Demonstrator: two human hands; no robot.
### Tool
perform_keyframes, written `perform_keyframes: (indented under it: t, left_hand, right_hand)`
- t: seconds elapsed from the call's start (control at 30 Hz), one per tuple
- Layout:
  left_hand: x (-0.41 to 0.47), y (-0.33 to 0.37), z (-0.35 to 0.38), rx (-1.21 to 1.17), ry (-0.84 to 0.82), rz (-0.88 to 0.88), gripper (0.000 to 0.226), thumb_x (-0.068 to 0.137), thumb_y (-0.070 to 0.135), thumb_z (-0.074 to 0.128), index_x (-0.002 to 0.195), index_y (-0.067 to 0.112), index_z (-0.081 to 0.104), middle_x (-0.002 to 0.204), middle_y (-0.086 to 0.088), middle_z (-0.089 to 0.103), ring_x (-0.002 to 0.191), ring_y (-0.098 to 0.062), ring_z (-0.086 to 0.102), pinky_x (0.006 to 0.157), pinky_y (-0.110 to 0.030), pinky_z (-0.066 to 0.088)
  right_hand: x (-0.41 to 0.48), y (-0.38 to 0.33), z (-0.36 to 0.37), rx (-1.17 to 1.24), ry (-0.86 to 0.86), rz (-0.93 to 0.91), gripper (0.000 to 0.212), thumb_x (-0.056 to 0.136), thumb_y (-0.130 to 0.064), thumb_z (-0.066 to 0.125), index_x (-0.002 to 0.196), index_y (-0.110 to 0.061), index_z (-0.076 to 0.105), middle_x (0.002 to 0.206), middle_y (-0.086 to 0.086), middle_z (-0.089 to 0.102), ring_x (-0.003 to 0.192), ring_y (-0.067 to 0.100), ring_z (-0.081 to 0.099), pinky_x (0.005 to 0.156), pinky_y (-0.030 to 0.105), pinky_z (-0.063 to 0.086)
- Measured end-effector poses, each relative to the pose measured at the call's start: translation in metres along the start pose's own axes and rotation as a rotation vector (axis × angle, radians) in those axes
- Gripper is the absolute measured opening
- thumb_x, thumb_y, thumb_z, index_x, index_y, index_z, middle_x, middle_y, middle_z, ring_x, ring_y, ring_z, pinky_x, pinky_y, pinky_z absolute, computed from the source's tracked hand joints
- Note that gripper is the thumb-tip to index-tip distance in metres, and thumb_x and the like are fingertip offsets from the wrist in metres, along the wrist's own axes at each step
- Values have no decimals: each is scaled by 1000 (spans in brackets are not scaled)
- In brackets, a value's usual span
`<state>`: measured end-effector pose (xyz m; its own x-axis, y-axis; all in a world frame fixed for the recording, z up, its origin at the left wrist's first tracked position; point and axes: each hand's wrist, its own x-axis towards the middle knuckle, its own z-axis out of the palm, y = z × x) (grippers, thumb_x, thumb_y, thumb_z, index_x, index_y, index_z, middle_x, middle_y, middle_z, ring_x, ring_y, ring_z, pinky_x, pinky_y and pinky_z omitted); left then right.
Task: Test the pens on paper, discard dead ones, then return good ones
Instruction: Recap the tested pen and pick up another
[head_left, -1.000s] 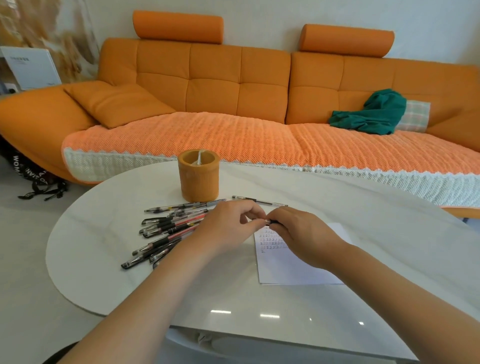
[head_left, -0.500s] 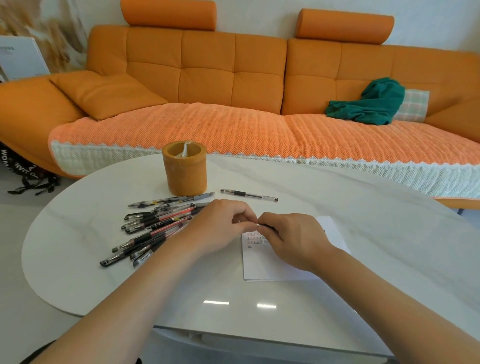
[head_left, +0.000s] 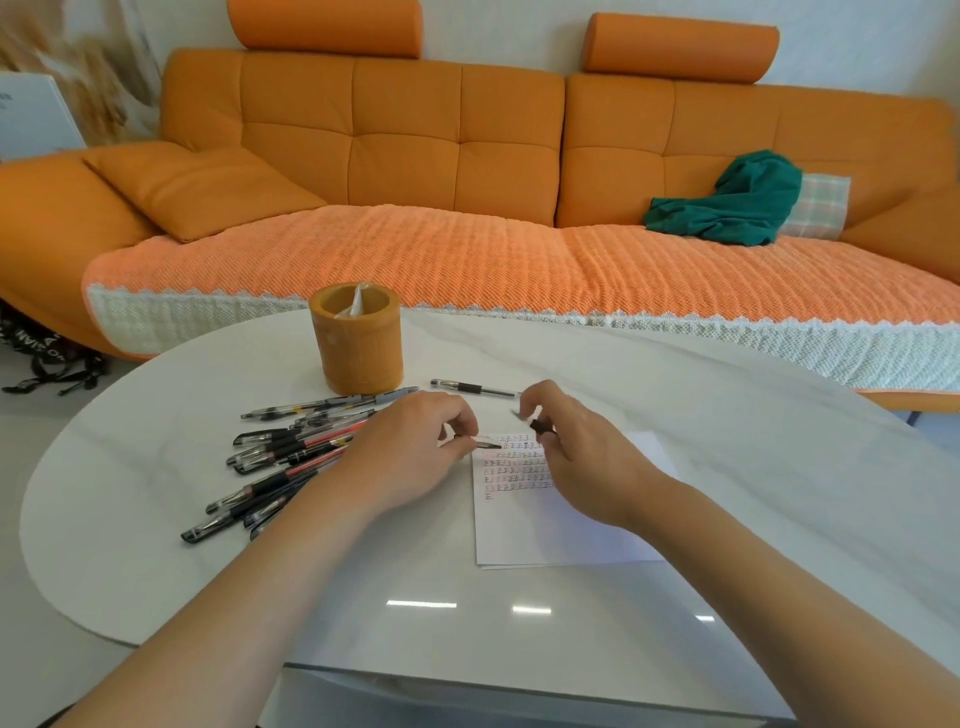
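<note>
Two curled hands over scribbled paper (head_left: 571, 530): left hand (head_left: 410, 457) pinches an uncapped pen (head_left: 485, 442), right hand (head_left: 587, 462) pinches its cap (head_left: 540, 427); best test lightly on a blank patch.

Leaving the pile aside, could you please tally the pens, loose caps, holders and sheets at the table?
Pen holder: 1
Written sheet: 1
Pens: 2, lone pen, pen in left hand
Pen cap: 1, in right hand
Total: 5
</note>
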<state>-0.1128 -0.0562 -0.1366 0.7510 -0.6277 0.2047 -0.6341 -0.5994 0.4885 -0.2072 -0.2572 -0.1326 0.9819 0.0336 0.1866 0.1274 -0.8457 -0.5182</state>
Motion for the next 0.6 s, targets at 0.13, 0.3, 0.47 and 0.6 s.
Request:
perform_keyframes:
  t: [0.13, 0.3, 0.47, 0.6]
  left_hand:
    - [1, -3, 5, 100, -48, 5, 2, 93, 40, 63, 94, 40, 61, 95, 21, 58, 90, -1, 53, 70, -19, 43]
    - [3, -3, 6, 121, -111, 4, 10, 91, 37, 64, 101, 37, 63, 95, 20, 56, 83, 4, 49, 66, -16, 37]
    - [6, -4, 10, 98, -137, -5, 23, 88, 51, 66, 107, 38, 64, 98, 18, 58, 87, 1, 47, 70, -21, 40]
    - [8, -6, 10, 96, -182, 8, 29, 83, 54, 71, 108, 41, 64, 99, 17, 57, 89, 0, 46, 69, -21, 38]
  right_hand:
    - [4, 1, 2, 277, 70, 85, 45, 95, 5, 35, 98, -33, 60, 102, -6, 54, 79, 8, 54, 68, 27, 45]
    - [5, 1, 5, 627, 19, 163, 63, 88, 20, 34, 129, -19, 62, 102, 4, 58, 91, 19, 60, 81, 28, 57]
    - [-3, -3, 11, 794, -65, 202, 19, 103, -17, 51, 107, -16, 69, 77, 6, 58, 70, 19, 56, 58, 26, 42]
    - [-5, -9, 15, 743, -99, 243, 22, 90, -1, 50, 97, -13, 67, 78, 12, 71, 67, 24, 67, 54, 24, 41]
